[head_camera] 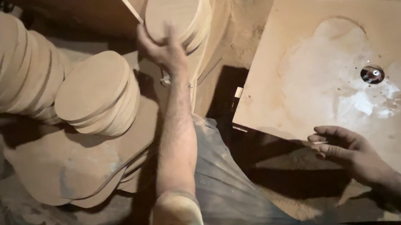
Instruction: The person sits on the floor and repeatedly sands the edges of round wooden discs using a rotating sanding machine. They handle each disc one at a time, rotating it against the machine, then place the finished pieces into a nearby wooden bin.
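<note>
From the head camera, the left hand (pixel 163 46) reaches straight ahead, fingers spread and curled over the near edge of the top oval wooden blank (pixel 174 2), which caps a stack leaning against a wooden box (pixel 89 7). The blank lies just beyond the palm, its long axis running away from the person. The right hand (pixel 346 151) rests well apart, loosely open and holding nothing, at the near edge of the router table board (pixel 304 28).
</note>
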